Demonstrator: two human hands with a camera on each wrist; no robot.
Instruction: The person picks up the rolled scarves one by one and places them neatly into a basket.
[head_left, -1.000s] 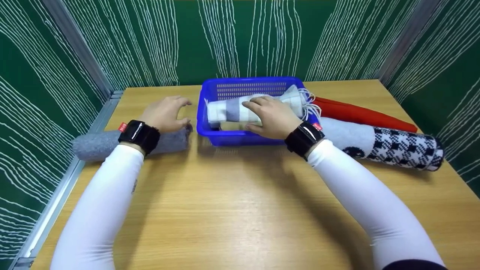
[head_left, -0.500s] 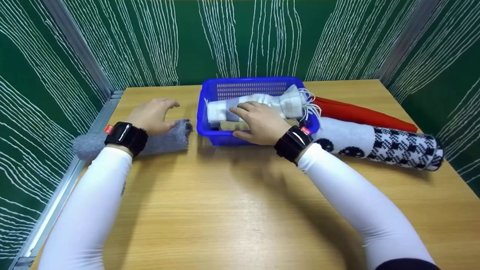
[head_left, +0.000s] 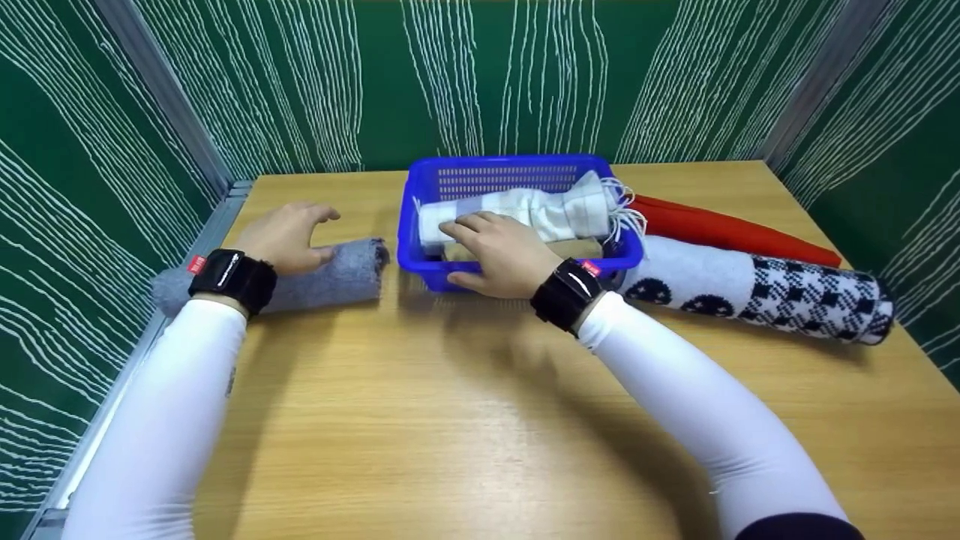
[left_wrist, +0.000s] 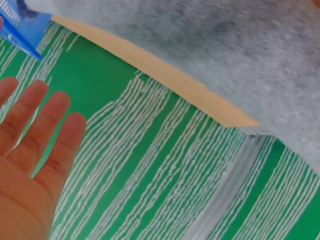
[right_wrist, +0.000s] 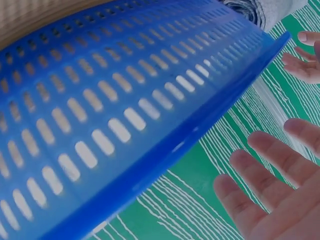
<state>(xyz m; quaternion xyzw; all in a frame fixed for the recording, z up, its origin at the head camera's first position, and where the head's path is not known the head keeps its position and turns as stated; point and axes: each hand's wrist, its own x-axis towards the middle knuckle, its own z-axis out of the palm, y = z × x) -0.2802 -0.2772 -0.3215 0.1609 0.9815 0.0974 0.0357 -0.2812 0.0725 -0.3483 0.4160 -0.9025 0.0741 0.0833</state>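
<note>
My left hand (head_left: 285, 240) hovers over a rolled grey fuzzy cloth (head_left: 341, 277) at the table's left, its fingers relaxed and holding nothing. In the left wrist view the grey cloth (left_wrist: 240, 55) fills the top, apart from the fingers (left_wrist: 52, 110). Above the front rim of a blue plastic basket (head_left: 510, 161) is my right hand (head_left: 506, 255), fingers spread and nothing gripped. Inside the basket lies a rolled white-and-grey scarf (head_left: 525, 210), its fringe hanging over the right rim. A beige roll (head_left: 577, 249) shows in front of it, partly hidden by the right hand.
Right of the basket lie a long red roll (head_left: 735, 229) and a grey roll with black-and-white houndstooth (head_left: 810, 300). Green walls with white streaks enclose the wooden table (head_left: 450, 435) at the back and sides.
Both hands have drifted left and slightly toward the front. More of the grey roll's right end and the beige roll is now uncovered. The rolls and basket have stayed put.
</note>
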